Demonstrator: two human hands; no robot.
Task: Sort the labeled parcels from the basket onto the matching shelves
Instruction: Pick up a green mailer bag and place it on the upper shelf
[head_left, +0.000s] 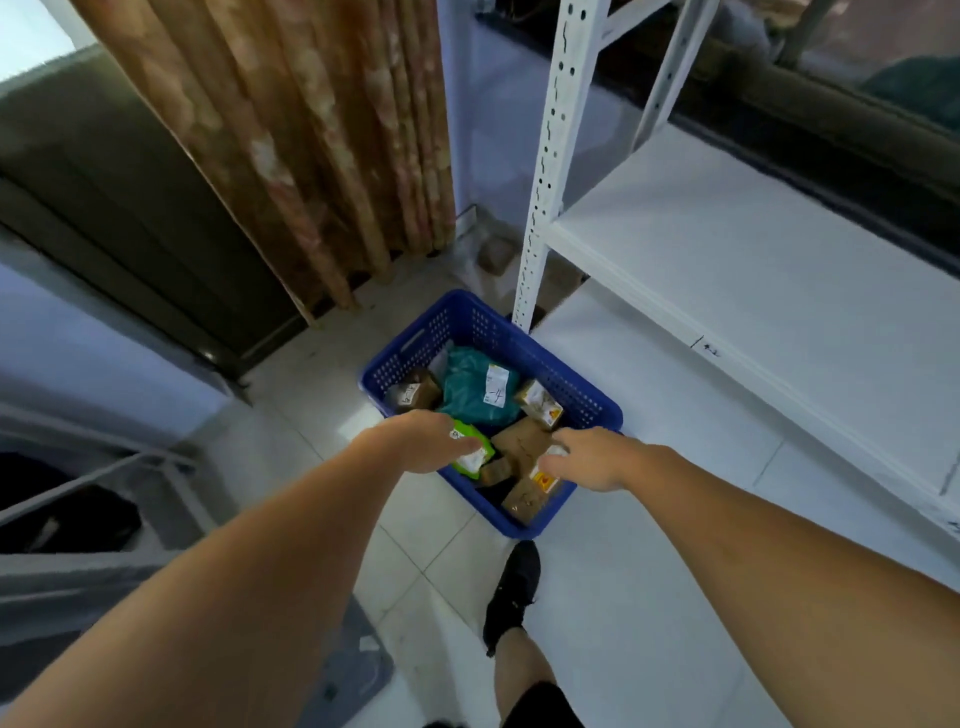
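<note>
Reaching hands (511, 449) over diagonally lying basket (582, 395).

The teal parcel's (475, 391) white label (495, 385) bears a handwritten "1-4"; other labels are too blurred to read.

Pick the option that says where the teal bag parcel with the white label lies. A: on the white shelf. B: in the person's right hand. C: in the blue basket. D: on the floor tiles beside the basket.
C: the teal bag parcel lies inside the blue basket among the cardboard boxes, with no hand on it.
</note>
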